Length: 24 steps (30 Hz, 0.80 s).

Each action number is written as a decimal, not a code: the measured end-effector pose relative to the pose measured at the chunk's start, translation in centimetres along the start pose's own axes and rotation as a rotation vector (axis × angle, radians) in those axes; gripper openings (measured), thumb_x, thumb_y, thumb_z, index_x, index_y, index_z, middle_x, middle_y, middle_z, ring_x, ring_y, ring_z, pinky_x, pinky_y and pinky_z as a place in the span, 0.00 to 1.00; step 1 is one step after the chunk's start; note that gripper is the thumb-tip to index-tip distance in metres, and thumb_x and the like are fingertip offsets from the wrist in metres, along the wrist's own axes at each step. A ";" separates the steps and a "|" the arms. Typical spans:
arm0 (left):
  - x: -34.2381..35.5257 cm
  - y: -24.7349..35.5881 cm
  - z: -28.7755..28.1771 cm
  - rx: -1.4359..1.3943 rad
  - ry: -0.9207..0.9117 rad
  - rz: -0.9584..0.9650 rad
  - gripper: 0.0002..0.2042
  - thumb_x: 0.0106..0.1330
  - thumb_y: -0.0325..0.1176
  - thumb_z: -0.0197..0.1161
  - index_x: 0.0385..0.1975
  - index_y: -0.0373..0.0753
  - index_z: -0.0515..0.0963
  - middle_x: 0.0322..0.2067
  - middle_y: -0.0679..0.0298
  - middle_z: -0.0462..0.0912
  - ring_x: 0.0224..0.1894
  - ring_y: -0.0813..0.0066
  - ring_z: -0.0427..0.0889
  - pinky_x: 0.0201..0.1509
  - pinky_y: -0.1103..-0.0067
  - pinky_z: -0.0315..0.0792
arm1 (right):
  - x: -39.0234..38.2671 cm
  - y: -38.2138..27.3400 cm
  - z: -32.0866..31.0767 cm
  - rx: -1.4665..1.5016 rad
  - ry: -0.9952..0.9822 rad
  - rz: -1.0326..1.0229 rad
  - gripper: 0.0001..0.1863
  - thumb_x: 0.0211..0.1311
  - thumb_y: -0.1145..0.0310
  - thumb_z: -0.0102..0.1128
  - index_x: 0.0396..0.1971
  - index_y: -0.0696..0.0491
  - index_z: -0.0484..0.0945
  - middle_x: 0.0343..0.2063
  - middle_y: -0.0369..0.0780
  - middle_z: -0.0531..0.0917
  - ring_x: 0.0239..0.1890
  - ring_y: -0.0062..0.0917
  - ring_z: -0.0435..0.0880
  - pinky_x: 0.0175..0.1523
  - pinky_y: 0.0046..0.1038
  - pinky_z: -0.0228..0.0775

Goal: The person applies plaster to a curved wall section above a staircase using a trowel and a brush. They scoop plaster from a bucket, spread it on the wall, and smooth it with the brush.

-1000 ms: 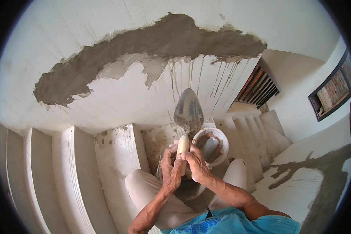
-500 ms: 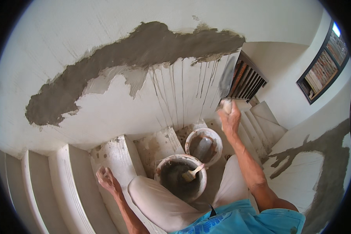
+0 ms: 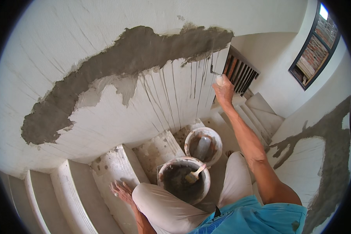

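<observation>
Trowel handle in the right fingers, dark neck beyond them.

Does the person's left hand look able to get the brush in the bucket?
Probably yes: the left hand looks empty and nothing covers the brush, though the bent left knee lies between them.

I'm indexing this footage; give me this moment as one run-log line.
right hand: holding trowel by grey wall patch | left hand: empty, spread over step | brush: in nearer bucket
</observation>
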<state>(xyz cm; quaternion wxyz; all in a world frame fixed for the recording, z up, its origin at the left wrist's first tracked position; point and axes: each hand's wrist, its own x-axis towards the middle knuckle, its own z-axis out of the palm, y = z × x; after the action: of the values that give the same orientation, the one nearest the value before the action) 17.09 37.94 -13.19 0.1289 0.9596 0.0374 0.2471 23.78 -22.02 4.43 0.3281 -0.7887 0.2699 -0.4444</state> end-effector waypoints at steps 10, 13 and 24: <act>0.3 0.9 -0.4 0.015 -0.052 -0.013 0.22 0.75 0.43 0.56 0.63 0.38 0.71 0.64 0.47 0.68 0.68 0.46 0.63 0.69 0.56 0.60 | -1.7 -1.7 3.3 -0.164 0.054 -0.089 0.15 0.51 0.74 0.66 0.37 0.55 0.72 0.23 0.52 0.82 0.32 0.51 0.85 0.35 0.45 0.75; 0.3 1.3 -0.9 -0.017 -0.071 0.002 0.22 0.75 0.43 0.55 0.62 0.36 0.71 0.65 0.46 0.67 0.69 0.44 0.61 0.71 0.55 0.59 | -2.5 -1.8 4.2 -0.170 0.018 -0.087 0.16 0.51 0.75 0.67 0.38 0.56 0.71 0.23 0.53 0.82 0.31 0.52 0.85 0.34 0.45 0.75; 0.5 1.6 -0.5 -0.018 -0.055 0.063 0.23 0.75 0.45 0.54 0.62 0.36 0.71 0.65 0.45 0.67 0.70 0.45 0.61 0.71 0.54 0.57 | -5.0 -4.0 3.9 -0.074 -0.163 -0.037 0.19 0.50 0.77 0.65 0.44 0.61 0.73 0.23 0.56 0.82 0.30 0.54 0.85 0.34 0.45 0.76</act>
<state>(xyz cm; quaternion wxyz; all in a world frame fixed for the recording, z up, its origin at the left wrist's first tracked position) 17.33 36.55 -12.07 0.1308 0.9656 0.0014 0.2249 25.48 -14.83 3.30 0.3111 -0.8387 0.2441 -0.3745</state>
